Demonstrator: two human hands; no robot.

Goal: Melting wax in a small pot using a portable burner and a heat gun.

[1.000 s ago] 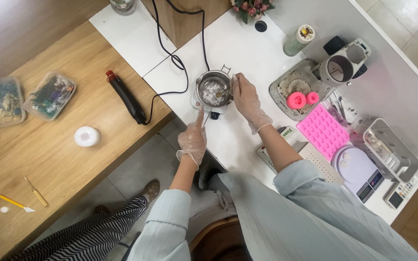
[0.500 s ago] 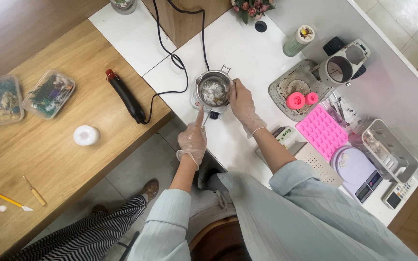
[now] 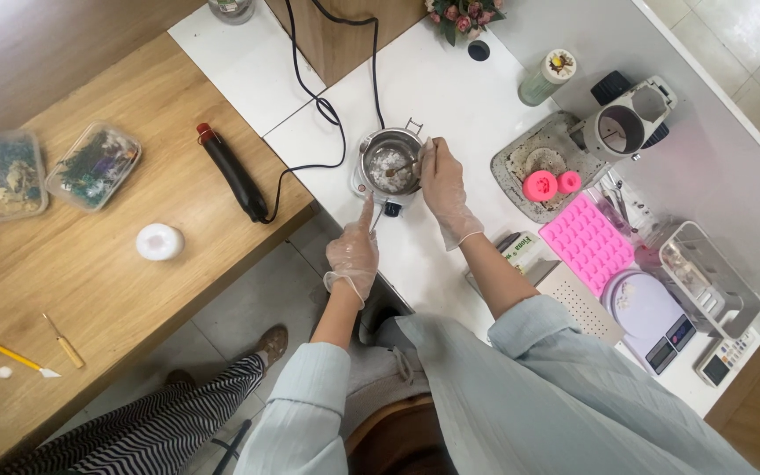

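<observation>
1. Looking down from the head camera, a small metal melting pot point(image 3: 390, 164) sits on a white table point(image 3: 450, 88), holding pale chunks.
2. The gloved right hand point(image 3: 443, 183) is closed on a thin stirring stick point(image 3: 408, 165), it seems, whose tip dips into the pot.
3. The gloved left hand point(image 3: 353, 251) points its index finger up at the pot's base, other fingers curled, gripping nothing.
4. A black heat gun point(image 3: 232, 174) lies on the wooden table point(image 3: 116, 290); a pink silicone mould point(image 3: 588, 240) lies to the right.

Two clear lidded plastic tubs point(image 3: 94, 165) point(image 3: 9, 176), dried flowers inside, set on wooden table. Green-white box point(image 3: 521, 249) laid beside right forearm. Scale display point(image 3: 672, 341) and calculator screen point(image 3: 716, 364) placed at white counter's near-right end.
</observation>
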